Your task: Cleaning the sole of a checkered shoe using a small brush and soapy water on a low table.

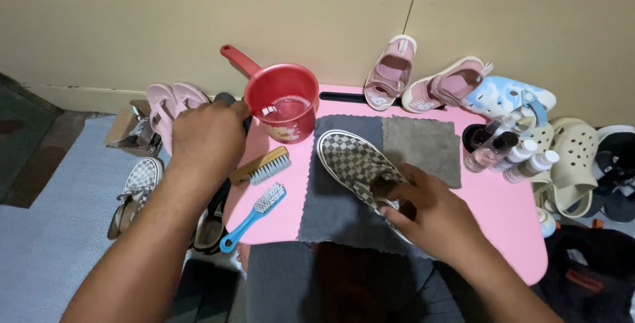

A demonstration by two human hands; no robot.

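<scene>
A pink worktop [503,210] carries a grey cloth [331,210]; on it lies a checkered slip-on shoe [354,161], gripped at its heel end by the right hand [430,214], fingers curled. The left hand [208,134] hovers loosely curled beside a red dipper [283,101], near two brushes [261,187]

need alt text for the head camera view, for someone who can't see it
A person's right hand holds a checkered slip-on shoe on grey cloths over a small pink table, while the left hand reaches by a red water dipper. Two brushes lie between; other shoes surround the table.
</scene>
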